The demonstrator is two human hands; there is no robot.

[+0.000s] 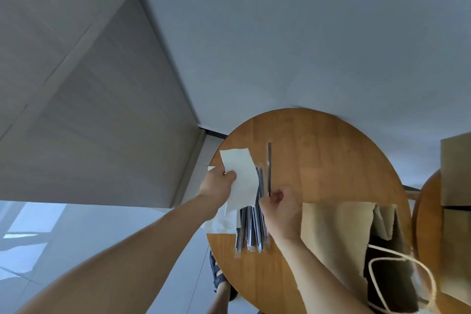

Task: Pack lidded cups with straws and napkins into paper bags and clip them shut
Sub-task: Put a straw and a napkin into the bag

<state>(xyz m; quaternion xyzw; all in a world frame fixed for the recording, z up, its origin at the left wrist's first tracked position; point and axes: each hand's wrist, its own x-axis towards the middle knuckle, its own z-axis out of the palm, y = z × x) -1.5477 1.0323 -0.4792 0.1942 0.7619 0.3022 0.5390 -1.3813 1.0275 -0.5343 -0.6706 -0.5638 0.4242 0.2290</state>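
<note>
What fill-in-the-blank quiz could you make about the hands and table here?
1. The left hand holds a white ____.
2. The right hand pinches a single dark ____.
3. A brown paper ____ rests on the round wooden table.
Missing words: napkin; straw; bag.

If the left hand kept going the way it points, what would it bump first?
Probably the wrapped straws beyond its napkin, though the left hand may be higher up.

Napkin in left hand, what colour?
White. The rectangular paper napkin shows best in the head view.
</note>
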